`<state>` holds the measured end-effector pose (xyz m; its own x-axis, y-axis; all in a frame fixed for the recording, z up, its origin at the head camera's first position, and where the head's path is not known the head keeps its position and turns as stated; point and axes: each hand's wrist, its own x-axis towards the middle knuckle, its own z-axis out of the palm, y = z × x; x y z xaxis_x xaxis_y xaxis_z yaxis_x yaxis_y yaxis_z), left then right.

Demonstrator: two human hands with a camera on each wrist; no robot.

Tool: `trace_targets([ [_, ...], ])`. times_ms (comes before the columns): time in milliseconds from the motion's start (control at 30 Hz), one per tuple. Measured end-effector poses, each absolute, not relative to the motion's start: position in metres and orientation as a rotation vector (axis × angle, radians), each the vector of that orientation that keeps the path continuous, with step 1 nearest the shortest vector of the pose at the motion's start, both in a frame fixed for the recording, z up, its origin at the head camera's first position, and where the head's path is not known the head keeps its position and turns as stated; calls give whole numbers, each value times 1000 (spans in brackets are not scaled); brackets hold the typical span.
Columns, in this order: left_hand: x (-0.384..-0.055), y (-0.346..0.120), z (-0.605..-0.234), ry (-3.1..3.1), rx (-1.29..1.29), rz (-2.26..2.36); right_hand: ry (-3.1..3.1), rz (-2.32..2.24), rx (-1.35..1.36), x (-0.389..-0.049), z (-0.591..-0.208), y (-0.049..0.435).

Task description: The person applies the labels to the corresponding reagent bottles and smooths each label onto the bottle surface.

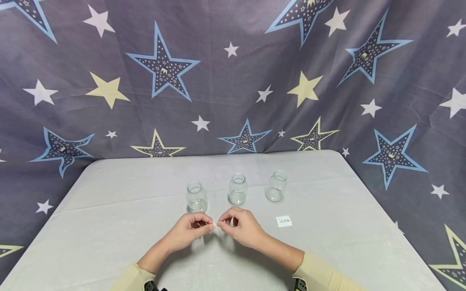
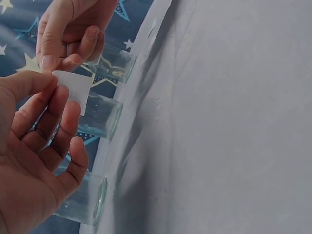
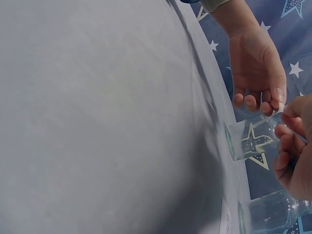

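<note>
Between both hands is a small white paper label [image 2: 74, 88], seen best in the left wrist view. My left hand [image 1: 185, 231] pinches it between thumb and fingertips. The thumb and index finger of my right hand [image 1: 243, 227] pinch the same label at its corner, fingertips close to the left ones. Just beyond the left hand stands a clear glass jar [image 1: 197, 204], upright and uncapped. A second glass jar [image 1: 238, 190] stands behind the right hand. In the head view the label is mostly covered by fingers.
A third open glass jar [image 1: 276, 186] stands farther right. In front of it a white label with dark printed characters [image 1: 283, 221] lies on the cloth-covered table [image 1: 109, 226]. A star-patterned curtain [image 1: 218, 89] hangs behind the table and along its sides.
</note>
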<state>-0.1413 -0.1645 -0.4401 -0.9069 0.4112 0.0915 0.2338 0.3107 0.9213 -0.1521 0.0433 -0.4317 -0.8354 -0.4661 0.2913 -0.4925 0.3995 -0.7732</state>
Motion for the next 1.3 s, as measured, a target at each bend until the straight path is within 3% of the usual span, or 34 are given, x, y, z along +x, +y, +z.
trace_targets([
  [633,-140,-167,-441,2433,577,1646,-2618,1617,733,-157,-428,57],
  [867,-140,-167,-440,2458,548,1629,-2666,1699,592,-150,-405,57],
  [1033,-140,-168,-441,2467,525,1618,-2605,1765,535,-161,-423,62],
  [1300,-138,-169,-441,2467,505,1598,-2551,1825,463,-164,-422,70],
])
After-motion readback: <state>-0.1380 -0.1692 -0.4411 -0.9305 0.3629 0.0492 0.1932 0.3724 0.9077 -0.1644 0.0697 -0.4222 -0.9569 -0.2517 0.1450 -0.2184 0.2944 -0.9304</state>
